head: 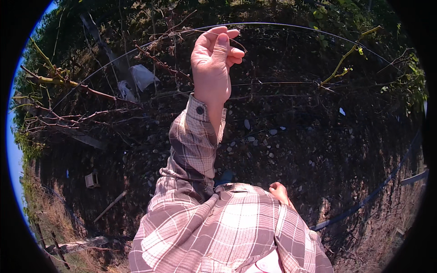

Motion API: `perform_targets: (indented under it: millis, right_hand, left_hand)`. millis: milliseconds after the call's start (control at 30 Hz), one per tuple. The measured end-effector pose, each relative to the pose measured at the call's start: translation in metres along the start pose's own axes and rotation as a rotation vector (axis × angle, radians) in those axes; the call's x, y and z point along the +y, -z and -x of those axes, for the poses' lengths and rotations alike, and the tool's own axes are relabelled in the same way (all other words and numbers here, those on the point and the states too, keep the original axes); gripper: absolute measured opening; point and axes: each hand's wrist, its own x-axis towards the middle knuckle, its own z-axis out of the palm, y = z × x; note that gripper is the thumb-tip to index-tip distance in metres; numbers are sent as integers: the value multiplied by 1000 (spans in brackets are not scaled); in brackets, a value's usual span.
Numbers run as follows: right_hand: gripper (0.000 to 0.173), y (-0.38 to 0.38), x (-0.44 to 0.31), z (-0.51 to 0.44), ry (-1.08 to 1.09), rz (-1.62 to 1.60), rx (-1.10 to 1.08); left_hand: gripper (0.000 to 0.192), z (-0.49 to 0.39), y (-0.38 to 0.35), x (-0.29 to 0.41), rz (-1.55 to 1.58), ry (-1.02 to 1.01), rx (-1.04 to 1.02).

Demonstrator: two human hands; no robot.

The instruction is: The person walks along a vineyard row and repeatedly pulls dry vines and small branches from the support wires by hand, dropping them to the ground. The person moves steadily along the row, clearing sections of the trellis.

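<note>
My left hand (215, 58) is raised at the top middle, thumb pressed towards the fingers. Pinched there is a thin dry vine stem (241, 44), which runs out on both sides of the hand. A taut trellis wire (273, 24) passes right by the fingertips. To the left, dry vine twigs (167, 36) tangle along the same wire. My right hand (279, 191) hangs low beside the shirt front, fingers curled; the shirt covers part of it, and whether it holds anything is hidden.
Bare canes (99, 94) spread at the left, and a greener cane (341, 63) stands at the right. White plastic bags (143, 77) hang or lie near a post. A dark hose (362, 204) crosses at lower right. Stones (251, 139) dot the shaded soil; a small crate-like object (91, 180) lies left.
</note>
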Motion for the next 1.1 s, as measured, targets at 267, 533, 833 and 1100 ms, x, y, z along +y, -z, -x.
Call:
perform_targets:
  millis: [267,533,833,1100]
  right_hand:
    - [24,9,4,24,-112,-6,-21]
    - [19,4,32,49,-157,-147,-20]
    - [20,-3,26,50,-211,-72,-17]
    - [23,-10,16,45,-202,-99,91]
  left_hand:
    - [16,40,13,-30,-284,157,-33]
    - [17,195,111,-128,-1063,767,-615]
    - [25,198,143,-130,-985,681,-256]
    - [20,180,116,-134,-751,938,-283]
